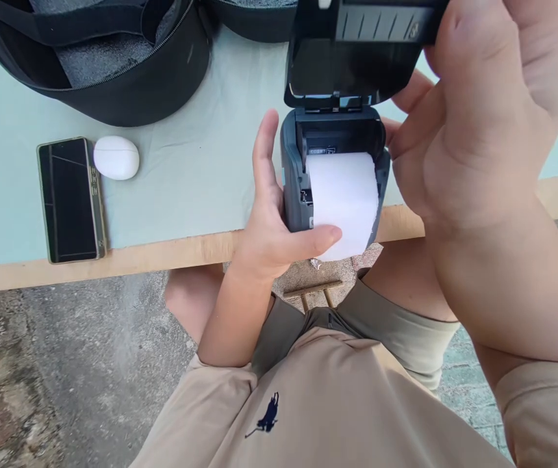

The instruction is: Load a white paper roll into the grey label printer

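The dark blue-grey plastic device [291, 156] lies between the two hands, over the near edge of the pale cloth-covered counter [195, 248]; whether it touches the counter I cannot tell. Its long axis runs near to far, leaning slightly right at the far end as the lid is swung open.

The glossy black lid [351, 70] is hinged at the body's far end and stands open, reaching away from the wearer. From the open compartment, a white paper strip [344, 195] runs the opposite way, toward the near end and past it, its near end curling over. So lid and strip point apart, with the hinge beyond the strip.

The left hand [271, 227] is clamped on the body from the left and near side, its thumb laid across the near part of the strip and its forefinger raised along the left wall. This hand is the nearer one to the strip. The right hand [483, 123] is closed on the lid's right edge, at the far right, making it the nearer to the lid; whether its lower fingers also press the body I cannot tell.

The hands are apart. Well to the left lie a black phone [70, 201] and a white oval case [116, 158].
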Demonstrator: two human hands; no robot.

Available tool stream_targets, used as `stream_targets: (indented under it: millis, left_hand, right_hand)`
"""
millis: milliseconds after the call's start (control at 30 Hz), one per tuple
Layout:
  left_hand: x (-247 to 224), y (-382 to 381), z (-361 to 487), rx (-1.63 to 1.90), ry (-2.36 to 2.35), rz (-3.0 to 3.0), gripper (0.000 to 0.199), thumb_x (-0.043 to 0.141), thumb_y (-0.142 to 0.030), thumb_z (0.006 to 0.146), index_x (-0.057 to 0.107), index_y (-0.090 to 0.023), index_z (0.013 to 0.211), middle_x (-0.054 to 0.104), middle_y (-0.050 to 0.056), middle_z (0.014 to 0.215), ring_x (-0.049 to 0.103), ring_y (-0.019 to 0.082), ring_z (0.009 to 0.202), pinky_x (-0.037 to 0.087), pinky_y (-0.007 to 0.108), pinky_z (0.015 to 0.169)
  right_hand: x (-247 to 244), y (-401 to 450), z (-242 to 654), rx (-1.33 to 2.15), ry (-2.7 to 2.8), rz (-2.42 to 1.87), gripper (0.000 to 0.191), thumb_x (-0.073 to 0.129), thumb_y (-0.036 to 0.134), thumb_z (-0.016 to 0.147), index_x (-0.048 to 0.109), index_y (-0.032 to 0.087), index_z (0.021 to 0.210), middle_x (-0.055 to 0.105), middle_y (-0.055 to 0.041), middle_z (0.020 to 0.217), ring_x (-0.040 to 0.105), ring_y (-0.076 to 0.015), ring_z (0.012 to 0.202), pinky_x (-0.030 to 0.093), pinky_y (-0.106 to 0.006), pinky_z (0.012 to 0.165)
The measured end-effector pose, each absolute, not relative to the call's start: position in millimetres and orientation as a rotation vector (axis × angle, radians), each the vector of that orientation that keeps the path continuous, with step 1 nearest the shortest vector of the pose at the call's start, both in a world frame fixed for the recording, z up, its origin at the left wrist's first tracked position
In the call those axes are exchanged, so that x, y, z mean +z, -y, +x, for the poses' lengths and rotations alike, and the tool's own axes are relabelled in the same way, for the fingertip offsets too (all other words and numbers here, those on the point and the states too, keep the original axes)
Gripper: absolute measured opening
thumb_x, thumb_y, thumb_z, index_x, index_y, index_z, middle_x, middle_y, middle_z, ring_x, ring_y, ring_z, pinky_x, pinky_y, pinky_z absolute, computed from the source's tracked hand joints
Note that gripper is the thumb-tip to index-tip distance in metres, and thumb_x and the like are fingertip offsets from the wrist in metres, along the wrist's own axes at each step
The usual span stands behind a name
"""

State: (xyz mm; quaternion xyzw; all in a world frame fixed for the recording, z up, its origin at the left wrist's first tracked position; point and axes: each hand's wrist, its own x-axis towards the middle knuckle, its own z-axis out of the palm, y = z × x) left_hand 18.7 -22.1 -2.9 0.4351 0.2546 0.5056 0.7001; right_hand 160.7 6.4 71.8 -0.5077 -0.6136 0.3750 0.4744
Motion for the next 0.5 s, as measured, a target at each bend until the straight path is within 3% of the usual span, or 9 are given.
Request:
stream_targets:
  millis: [67,133,200,333,433,500]
  left_hand:
    - [-4.6,20.7,15.4,1.086,-0.552,0.987,0.123,0.078,-0.033,0.063,-0.011,-0.033,0.148,0.057,0.009,0.128,0.057,0.032,0.123,0.054,0.038,0.089]
    - [-3.9,20.1,13.4,1.07,-0.54,0.981,0.122,0.078,-0.031,0.065,-0.011,-0.032,0.149,0.057,0.01,0.128,0.057,0.032,0.123,0.054,0.039,0.091]
    - [-2.1,19.9,13.1,1.074,-0.547,0.959,0.118,0.077,-0.029,0.066,-0.007,-0.031,0.15,0.054,0.01,0.133,0.054,0.033,0.127,0.053,0.039,0.093]
    - [0.7,19.9,15.0,1.106,-0.558,0.92,0.118,0.078,-0.028,0.064,-0.002,-0.031,0.15,0.047,0.01,0.142,0.047,0.034,0.134,0.051,0.041,0.098]
    - [1.9,20.1,16.6,1.095,-0.56,0.903,0.119,0.08,-0.025,0.061,0.001,-0.033,0.149,0.045,0.009,0.145,0.041,0.033,0.139,0.048,0.042,0.104]
    - [3.1,20.6,18.1,1.108,-0.563,0.896,0.117,0.081,-0.025,0.058,0.007,-0.034,0.148,0.044,0.008,0.146,0.039,0.033,0.141,0.045,0.043,0.107]
  right_hand:
    - [66.3,-2.0,160.3,0.842,1.496,-1.079,0.05,0.02,0.069,0.09,0.045,0.029,0.107,0.054,0.0037,0.096,0.062,-0.0104,0.101,0.057,-0.029,0.083]
    - [58.3,2.1,163.7,0.859,1.441,-1.015,0.044,0.024,0.063,0.092,0.048,0.026,0.098,0.055,0.0024,0.095,0.061,-0.0122,0.105,0.051,-0.036,0.1]
    - [50.1,5.1,169.6,0.917,1.414,-0.984,0.034,0.038,0.054,0.09,0.052,0.023,0.091,0.058,-0.0002,0.103,0.055,-0.0168,0.12,0.042,-0.042,0.112]
    - [37.8,9.7,181.3,1.02,1.624,-0.962,0.016,0.063,0.033,0.074,0.059,0.022,0.084,0.051,0.0017,0.133,0.041,-0.0232,0.135,0.035,-0.047,0.117]
    - [33.9,13.5,183.5,1.073,1.617,-0.968,0.021,0.061,0.038,0.078,0.06,0.023,0.092,0.044,0.0049,0.141,0.036,-0.023,0.139,0.034,-0.044,0.119]
    - [34.0,16.2,181.4,1.12,1.52,-0.999,0.032,0.059,0.039,0.081,0.055,0.026,0.11,0.046,0.004,0.136,0.041,-0.0213,0.135,0.042,-0.04,0.111]
